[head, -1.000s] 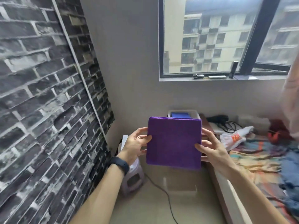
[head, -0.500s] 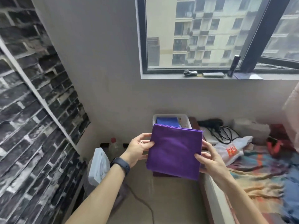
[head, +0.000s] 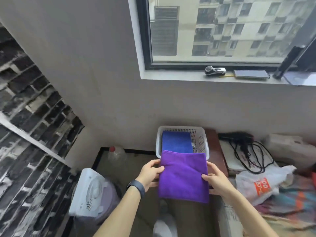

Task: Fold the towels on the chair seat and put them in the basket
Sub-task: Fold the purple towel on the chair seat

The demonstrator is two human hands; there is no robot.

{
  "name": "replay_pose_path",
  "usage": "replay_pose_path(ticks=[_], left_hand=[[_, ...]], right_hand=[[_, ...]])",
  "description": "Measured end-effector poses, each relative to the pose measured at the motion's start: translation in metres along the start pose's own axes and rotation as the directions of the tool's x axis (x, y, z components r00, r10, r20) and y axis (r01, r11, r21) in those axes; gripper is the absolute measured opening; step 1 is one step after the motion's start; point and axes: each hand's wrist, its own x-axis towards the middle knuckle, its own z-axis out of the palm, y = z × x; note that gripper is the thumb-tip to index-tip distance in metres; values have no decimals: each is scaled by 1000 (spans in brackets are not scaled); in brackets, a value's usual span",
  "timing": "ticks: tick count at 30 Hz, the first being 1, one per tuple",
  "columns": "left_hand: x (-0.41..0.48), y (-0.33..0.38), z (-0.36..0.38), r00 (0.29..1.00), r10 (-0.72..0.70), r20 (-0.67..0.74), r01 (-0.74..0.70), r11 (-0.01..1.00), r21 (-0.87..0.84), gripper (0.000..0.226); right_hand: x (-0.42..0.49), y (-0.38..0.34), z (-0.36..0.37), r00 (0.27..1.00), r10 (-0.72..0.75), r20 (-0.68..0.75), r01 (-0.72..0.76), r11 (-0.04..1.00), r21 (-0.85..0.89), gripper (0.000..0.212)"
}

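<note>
Fingers of left hand (head: 150, 175) and right hand (head: 216, 183) pinch the folded purple towel's (head: 183, 177) side edges, held just short of the white basket (head: 202, 142) holding a blue towel (head: 177, 142). Risk: uneven release, fold flops open.

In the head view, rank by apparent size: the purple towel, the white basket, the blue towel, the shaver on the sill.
1. purple towel, though it is nearest the camera
2. white basket, partly hidden behind it
3. blue towel, partly covered
4. shaver
</note>
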Motion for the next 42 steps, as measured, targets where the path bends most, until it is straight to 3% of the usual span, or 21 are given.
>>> replay_pose_path(ticks=[11, 16, 18, 21, 24, 26, 28, 30, 32, 38, 42], left_hand=[[205, 67, -1, 992, -103, -76, 104, 995, 2, 30], [271, 73, -8, 985, -96, -145, 112, 988, 108, 36], [283, 77, -8, 982, -64, -175, 112, 953, 281, 41], [288, 71, -13, 974, 113, -195, 48, 741, 670, 45], [276, 58, -6, 917, 395, -54, -126, 415, 901, 51], [269, 53, 3, 881, 453, 136, -240, 183, 953, 61], [271, 50, 7, 901, 354, 252, -279, 28, 960, 69], [280, 46, 3, 928, 272, 253, -249, -51, 967, 72], [294, 40, -3, 951, 196, 239, -222, -104, 969, 74], [310, 37, 0, 974, 113, 194, -174, -166, 971, 73], [303, 41, 3, 983, 73, 167, -150, -194, 970, 74]], right_hand=[[202, -71, 8, 989, 140, -40, -144, 981, -127, 44], [268, -83, 16, 980, 195, -44, -199, 971, -135, 48], [288, -79, 16, 977, 208, -39, -211, 962, -171, 53], [303, -69, 16, 982, 190, -24, -188, 933, -306, 62], [293, -56, 18, 978, -57, -199, -74, 801, -593, 68], [278, -45, 26, 933, -336, -129, 108, 603, -790, 63], [271, -34, 34, 914, -399, 75, 246, 397, -885, 61], [281, -17, 35, 939, -295, 178, 266, 290, -920, 61], [296, -6, 35, 958, -209, 195, 243, 237, -941, 60], [311, -11, 39, 981, -89, 173, 189, 232, -954, 60], [305, -35, 43, 980, 41, 194, 186, 148, -971, 63]])
